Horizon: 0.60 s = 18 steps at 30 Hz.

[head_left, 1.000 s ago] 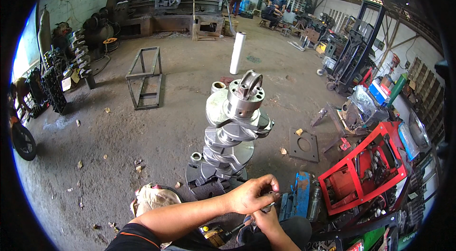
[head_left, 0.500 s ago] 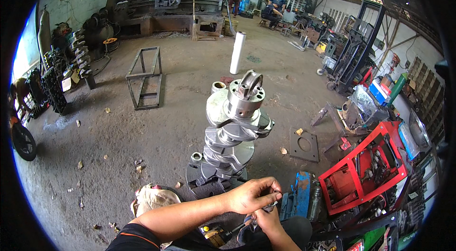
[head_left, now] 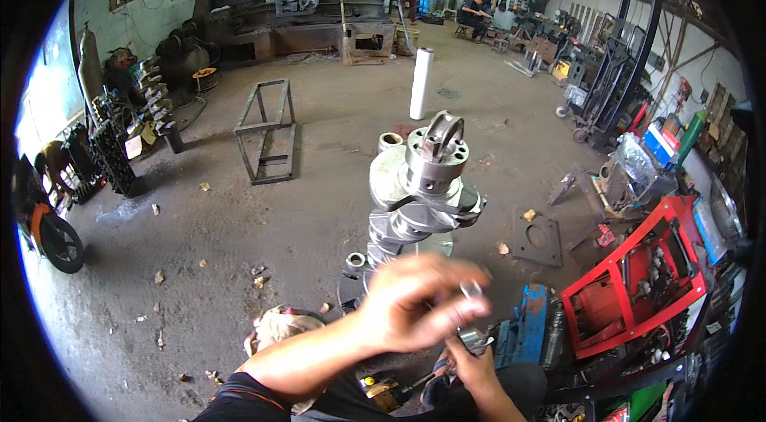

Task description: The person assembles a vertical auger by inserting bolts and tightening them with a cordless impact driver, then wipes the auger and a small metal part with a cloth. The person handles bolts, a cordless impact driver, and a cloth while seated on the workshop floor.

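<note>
My left hand [head_left: 415,306], blurred by motion, is raised in front of the crankshaft. Between its thumb and forefinger shows a small shiny metal piece [head_left: 471,289], too smeared to name. Lower down, my right hand [head_left: 474,370] is closed round a short metal cylinder [head_left: 474,339] whose far end is partly hidden. The large steel crankshaft [head_left: 435,171] stands upright before me, its lower part behind my left hand. A yellow and black power tool [head_left: 384,395] with a dark shaft lies by my legs, below my left forearm.
At right are a red metal rack [head_left: 630,286], a blue metal block [head_left: 523,326] and a flat plate with a round hole [head_left: 536,240]. A metal frame [head_left: 267,131] and a white roll [head_left: 421,84] stand farther off. Several people [head_left: 479,7] are at the back.
My left hand has lifted up and away from my right hand, with the small metal piece at its fingertips. The cylinder in my right hand is now uncovered. The view has shifted left.
</note>
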Tool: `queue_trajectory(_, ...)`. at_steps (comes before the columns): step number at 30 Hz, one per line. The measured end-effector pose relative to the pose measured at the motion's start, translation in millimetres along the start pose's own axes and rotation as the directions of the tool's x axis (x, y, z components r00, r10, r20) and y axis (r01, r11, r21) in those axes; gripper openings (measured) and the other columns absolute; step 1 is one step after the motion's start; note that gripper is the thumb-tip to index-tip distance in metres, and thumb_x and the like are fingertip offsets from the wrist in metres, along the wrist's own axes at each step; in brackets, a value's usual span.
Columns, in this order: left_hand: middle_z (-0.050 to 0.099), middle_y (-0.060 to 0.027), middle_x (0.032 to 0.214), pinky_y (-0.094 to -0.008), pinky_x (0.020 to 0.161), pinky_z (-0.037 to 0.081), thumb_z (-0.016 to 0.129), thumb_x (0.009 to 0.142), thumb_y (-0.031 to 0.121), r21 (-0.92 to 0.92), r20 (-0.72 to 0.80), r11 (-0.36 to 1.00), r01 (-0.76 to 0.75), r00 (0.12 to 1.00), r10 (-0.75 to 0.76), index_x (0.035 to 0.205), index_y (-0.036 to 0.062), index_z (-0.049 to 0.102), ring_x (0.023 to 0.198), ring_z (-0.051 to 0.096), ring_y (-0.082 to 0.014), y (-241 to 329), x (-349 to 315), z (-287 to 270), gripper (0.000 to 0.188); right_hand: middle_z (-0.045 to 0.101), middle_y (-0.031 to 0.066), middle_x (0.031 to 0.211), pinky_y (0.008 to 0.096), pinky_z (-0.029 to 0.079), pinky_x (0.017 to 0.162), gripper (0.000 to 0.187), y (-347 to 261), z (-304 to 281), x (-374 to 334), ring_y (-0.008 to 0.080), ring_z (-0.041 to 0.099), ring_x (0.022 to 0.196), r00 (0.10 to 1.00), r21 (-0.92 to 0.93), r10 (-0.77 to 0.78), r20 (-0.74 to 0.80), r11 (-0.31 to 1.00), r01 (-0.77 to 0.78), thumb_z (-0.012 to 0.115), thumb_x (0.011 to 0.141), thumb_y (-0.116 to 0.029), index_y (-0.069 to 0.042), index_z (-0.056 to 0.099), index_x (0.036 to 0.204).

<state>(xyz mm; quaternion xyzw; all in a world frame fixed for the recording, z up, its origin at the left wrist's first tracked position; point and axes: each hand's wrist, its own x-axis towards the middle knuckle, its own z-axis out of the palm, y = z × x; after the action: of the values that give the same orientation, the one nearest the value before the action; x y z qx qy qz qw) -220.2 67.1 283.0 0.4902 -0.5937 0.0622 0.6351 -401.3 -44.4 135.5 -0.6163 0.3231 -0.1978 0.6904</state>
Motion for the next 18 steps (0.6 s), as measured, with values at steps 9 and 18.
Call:
queue_trajectory(9,0.058,0.0029,0.061,-0.0234,0.052,0.039,0.076,0.090,0.021,0.141,-0.395,0.778,0.612,0.755,-0.523,0.107,0.0011,0.074,0.055,0.046,-0.0041,-63.8,32.6,-68.7,0.026,0.048,0.0026,0.057,0.0335,0.056,0.045,0.026,-0.6,-0.2,1.3,0.0141,0.055,0.051,0.994,-0.020,0.101,0.041,0.995,-0.101,0.068,0.095,-0.016,-0.006,0.054,0.076)
queue_trajectory(18,0.058,0.0033,0.072,-0.0216,0.057,0.039,0.077,0.091,0.026,0.262,-0.308,0.773,0.578,0.809,-0.501,0.120,-0.0006,0.067,0.064,0.050,-0.0042,-67.5,40.8,-67.1,0.041,0.049,0.0024,0.056,0.0331,0.056,0.047,0.022,2.7,0.8,1.0,0.0142,0.057,0.050,0.997,-0.070,0.065,0.050,0.996,-0.061,0.068,0.095,-0.014,-0.005,0.055,0.080)
